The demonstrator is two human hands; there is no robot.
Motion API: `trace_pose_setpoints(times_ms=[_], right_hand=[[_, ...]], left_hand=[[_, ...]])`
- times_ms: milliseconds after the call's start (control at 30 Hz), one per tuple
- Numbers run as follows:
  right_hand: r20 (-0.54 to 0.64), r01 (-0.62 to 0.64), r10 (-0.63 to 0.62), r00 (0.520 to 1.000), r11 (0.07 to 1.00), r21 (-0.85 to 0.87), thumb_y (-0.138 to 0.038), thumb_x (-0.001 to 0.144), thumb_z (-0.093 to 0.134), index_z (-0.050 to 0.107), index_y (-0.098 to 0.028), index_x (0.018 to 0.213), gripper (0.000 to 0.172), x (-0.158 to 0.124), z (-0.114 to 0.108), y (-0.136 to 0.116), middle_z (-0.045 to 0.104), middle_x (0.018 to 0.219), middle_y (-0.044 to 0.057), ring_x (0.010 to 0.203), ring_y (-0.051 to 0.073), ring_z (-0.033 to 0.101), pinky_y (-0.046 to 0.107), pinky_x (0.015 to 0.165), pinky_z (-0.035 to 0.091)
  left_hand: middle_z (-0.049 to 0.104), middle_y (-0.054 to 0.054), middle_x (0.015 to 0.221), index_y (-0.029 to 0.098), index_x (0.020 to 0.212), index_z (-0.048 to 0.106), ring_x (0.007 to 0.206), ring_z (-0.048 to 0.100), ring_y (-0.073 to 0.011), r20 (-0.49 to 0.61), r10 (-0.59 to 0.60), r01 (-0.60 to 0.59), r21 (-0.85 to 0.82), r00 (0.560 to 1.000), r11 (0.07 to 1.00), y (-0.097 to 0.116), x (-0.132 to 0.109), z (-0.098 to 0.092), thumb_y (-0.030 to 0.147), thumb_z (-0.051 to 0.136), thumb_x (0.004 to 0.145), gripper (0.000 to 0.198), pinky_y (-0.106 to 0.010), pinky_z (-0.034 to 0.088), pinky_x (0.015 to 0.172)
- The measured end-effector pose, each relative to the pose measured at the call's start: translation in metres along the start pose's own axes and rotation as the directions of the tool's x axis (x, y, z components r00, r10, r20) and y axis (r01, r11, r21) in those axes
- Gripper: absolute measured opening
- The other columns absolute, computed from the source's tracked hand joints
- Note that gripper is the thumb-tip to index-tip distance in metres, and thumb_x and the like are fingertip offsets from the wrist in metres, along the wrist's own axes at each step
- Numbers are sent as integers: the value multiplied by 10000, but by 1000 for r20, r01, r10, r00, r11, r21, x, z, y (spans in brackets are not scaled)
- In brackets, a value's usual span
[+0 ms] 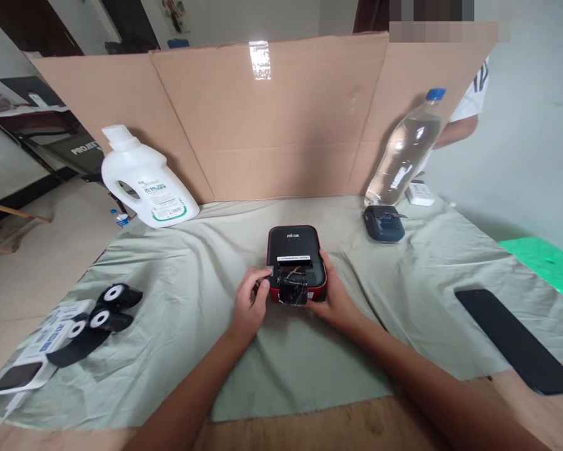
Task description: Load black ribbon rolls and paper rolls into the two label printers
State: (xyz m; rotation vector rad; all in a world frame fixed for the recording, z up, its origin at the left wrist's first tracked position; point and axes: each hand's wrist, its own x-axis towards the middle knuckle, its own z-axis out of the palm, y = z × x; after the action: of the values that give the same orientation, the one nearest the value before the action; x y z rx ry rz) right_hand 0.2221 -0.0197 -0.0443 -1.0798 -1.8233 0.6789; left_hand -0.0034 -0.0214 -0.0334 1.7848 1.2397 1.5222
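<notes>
A black label printer [292, 243] with red sides lies on the cloth in front of me. A shiny black label strip [294, 287] with pale veins hangs from the slot over its near edge. My left hand [252, 299] is closed at the printer's near left corner, with the index fingertip on its top and the thumb beside it. Along the right side my right hand [334, 299] grips the casing, fingers up the edge and thumb at the near right corner.
Several black rolls [107, 307], a white box [56, 329] and a small white device [25, 376] lie left. Behind stand a detergent bottle [152, 181], cardboard screen [272, 125] and clear bottle [406, 153]. A smaller dark device [383, 225] and phone [516, 338] lie right. A person's arm [458, 130] shows behind.
</notes>
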Motion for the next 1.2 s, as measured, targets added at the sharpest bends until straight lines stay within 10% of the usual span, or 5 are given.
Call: trace_pose_setpoints(times_ms=[233,400,700,900,1200], right_hand=[[-17,28,-29,999,999,-27,-386,731,817,9,-291,1603,1193,2,1,0,294,1621,127,1468,362,343,558,1197,314],[-23,10,-12,1000,998,-69,-449,749,802,-4,-283,1612,1193,-3,-1,-4,374,1575,153,1409,374,425,574,1119,407],[-78,7,-20,997,988,-155,-462,837,698,334,-255,1555,831,-11,-10,-12,567,1407,147,1228,317,587,494,1007,508],[-145,78,-107,984,978,-195,-396,1003,430,751,-221,1103,379,35,-41,-31,732,1105,99,996,241,678,390,872,538],[436,183,167,884,736,-652,-93,896,489,758,-171,1071,330,133,-22,-73,764,1086,106,1017,229,694,285,879,481]], left_hand=[[616,-9,699,216,753,649,704,584,-174,-12,-199,198,-47,980,979,-9,11,3,506,477,951,391,-276,486,651],[638,-14,717,222,920,707,676,591,-176,-36,-152,150,-65,988,987,-15,4,3,533,466,950,394,-294,495,660],[724,-63,976,204,1043,701,905,666,-194,-33,-113,110,-95,993,989,-14,0,1,505,488,955,379,-314,522,813],[655,-20,789,201,1036,704,700,581,-154,-26,-117,114,-105,993,988,-15,0,1,500,496,957,372,-273,473,677],[612,-17,745,179,1059,704,682,538,-146,6,-92,92,-140,996,986,-9,1,-1,527,482,968,423,-255,447,651]])
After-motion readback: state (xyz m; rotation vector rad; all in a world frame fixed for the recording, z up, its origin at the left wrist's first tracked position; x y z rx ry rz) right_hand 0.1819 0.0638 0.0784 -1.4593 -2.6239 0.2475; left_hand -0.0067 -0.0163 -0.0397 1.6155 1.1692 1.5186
